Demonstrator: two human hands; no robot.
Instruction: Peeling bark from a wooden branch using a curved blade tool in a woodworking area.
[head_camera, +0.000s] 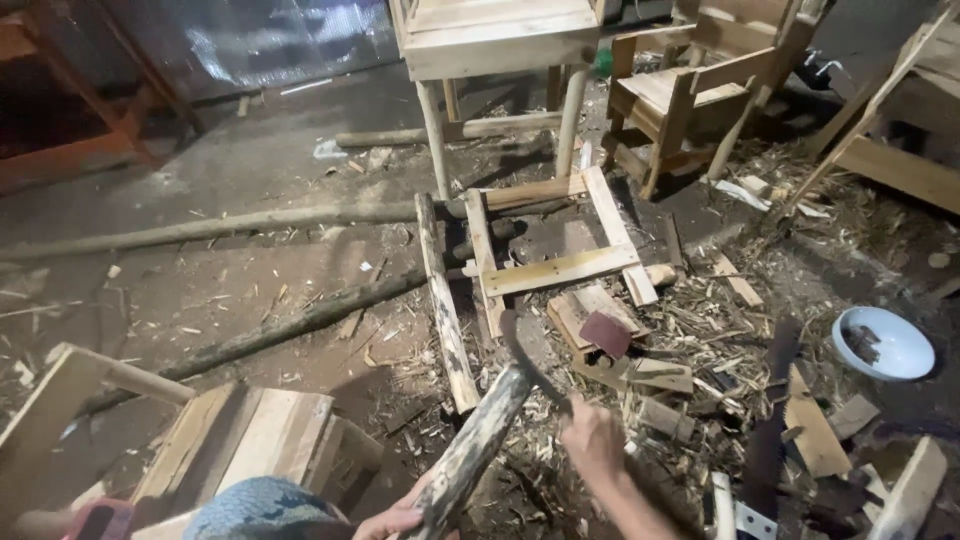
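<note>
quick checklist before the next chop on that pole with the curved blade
1. Left hand grips the rough pole low down: ok.
2. Right hand holds the curved blade: ok.
3. Left hand's fingers apart from the blade's edge: ok, well below it.
4. Pole's far end braced: cannot tell.
5. Footing: not ok, wood scraps litter the floor.
6. Blade sharpness: cannot tell.

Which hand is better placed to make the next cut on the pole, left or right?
Right, probably. The right hand grips the curved blade, whose edge sits by the top of the wooden pole. The left hand is low on the pole, steadying it.
</note>
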